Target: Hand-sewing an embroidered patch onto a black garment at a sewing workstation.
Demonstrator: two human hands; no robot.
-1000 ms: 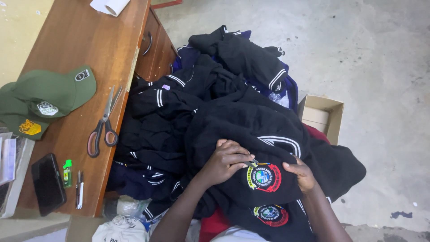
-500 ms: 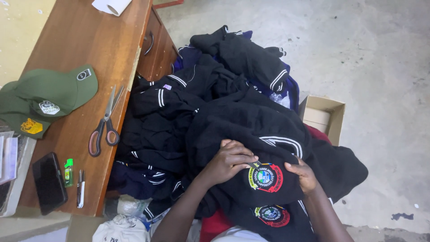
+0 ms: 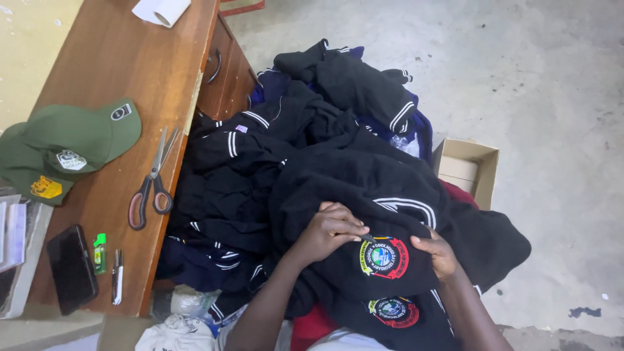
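Note:
A black knitted sweater lies over my lap with a round red, green and blue badge on it. My left hand presses on the fabric just left of the badge, fingers curled onto it. My right hand grips the fabric at the badge's right edge. A second black sweater with a similar badge lies underneath, closer to me. A large heap of black and navy sweaters with white stripes spreads behind.
A wooden desk stands at left with two green caps, scissors, a black phone, a small green bottle and a paper roll. An open cardboard box sits on the concrete floor at right.
Both hands stay on the sweater around the badge; the left fingers have shifted slightly. The view has drifted a little.

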